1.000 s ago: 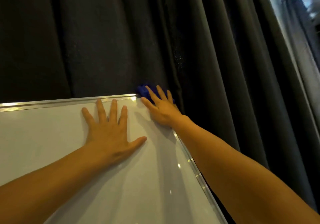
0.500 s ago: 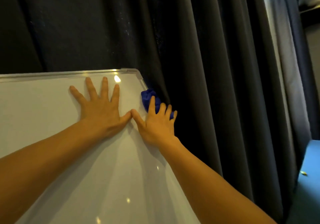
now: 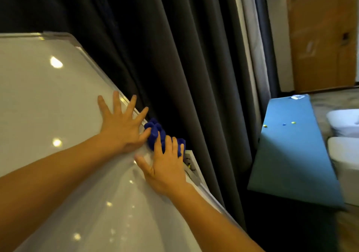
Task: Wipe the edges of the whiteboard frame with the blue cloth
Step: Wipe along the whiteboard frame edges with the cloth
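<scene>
Your right hand (image 3: 165,166) presses the crumpled blue cloth (image 3: 155,133) flat-fingered onto the glossy whiteboard's silver frame (image 3: 101,70), midway down its right edge; your left hand (image 3: 122,129), fingers splayed, steadies the board. Next, probably slide downward, keeping pressure.

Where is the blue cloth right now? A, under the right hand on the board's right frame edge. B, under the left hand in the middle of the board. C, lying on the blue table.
A: the blue cloth is bunched under the right hand on the whiteboard frame; the left hand lies flat beside it.
</scene>
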